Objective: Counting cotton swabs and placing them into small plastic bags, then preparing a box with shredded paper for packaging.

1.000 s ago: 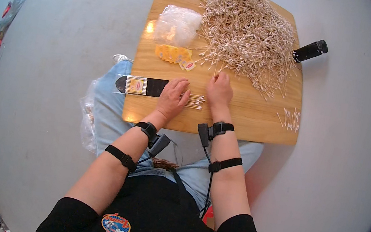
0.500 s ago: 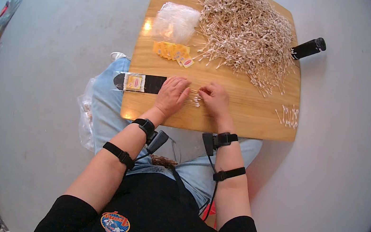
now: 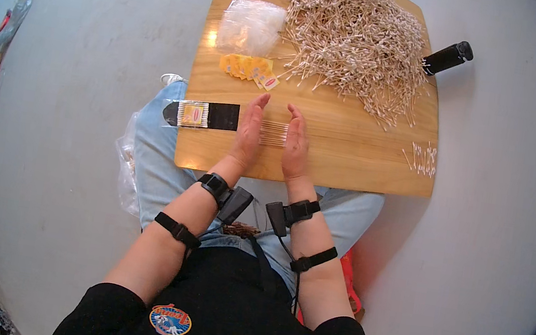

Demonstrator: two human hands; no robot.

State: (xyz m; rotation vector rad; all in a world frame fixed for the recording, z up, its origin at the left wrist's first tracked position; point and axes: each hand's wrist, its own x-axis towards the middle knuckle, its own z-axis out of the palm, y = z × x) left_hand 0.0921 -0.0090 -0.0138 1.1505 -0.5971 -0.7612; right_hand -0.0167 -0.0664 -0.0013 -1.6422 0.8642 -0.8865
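Cotton swabs lie in a row on the near part of the wooden table, between the left hand and right hand. Both hands stand on edge, fingers straight, palms facing; neither grips anything, though whether they press the tips I cannot tell. The swabs look very light, soft-tipped, with thin, snappable shafts apt to roll; squeezing gently from both ends seems the safest hold. Half a second ago the right fingertips were bent at the row and the left hand lay flatter. Farther off sits the swab heap, seemingly unchanged.
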